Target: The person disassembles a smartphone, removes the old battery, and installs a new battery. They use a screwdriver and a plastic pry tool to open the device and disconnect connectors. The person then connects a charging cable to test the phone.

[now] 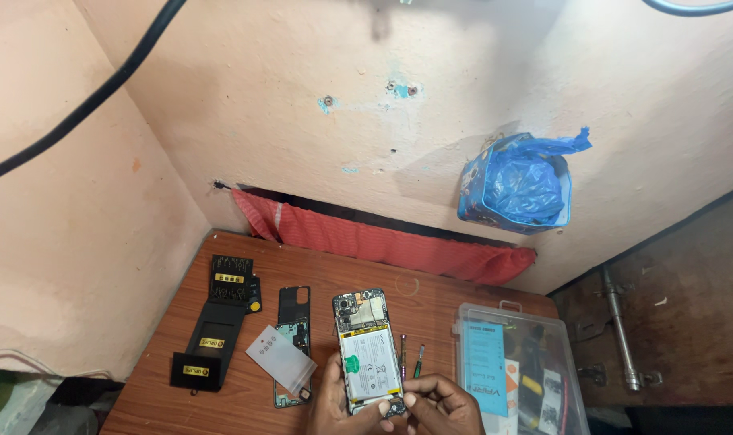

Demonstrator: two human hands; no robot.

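- opened phone [367, 348] lying back-off near the front edge of the wooden table [221, 387], white battery and circuit board showing, lower end tucked between both hands.
- left hand [328, 403] cupping the phone's lower left side, thumb up along its edge, other fingers hidden underneath, so cannot tell how those sit.
- right hand [440, 405] curled at the lower right corner, thumb and forefinger pressed together in a pinch right at the phone's bottom edge; too small to tell what sits in the pinch.
- two small screwdrivers [410, 358] resting just right of the phone.
- removed frame piece [293, 342] and a clear plastic sheet [280, 358] just left of it.
- black tool holder [219, 322] further left.
- clear plastic box [518, 370] at the right, lid shut.
- blue bag-lined tin [517, 187] hanging on the wall above, red cloth [382, 240] stuffed along the table's back.
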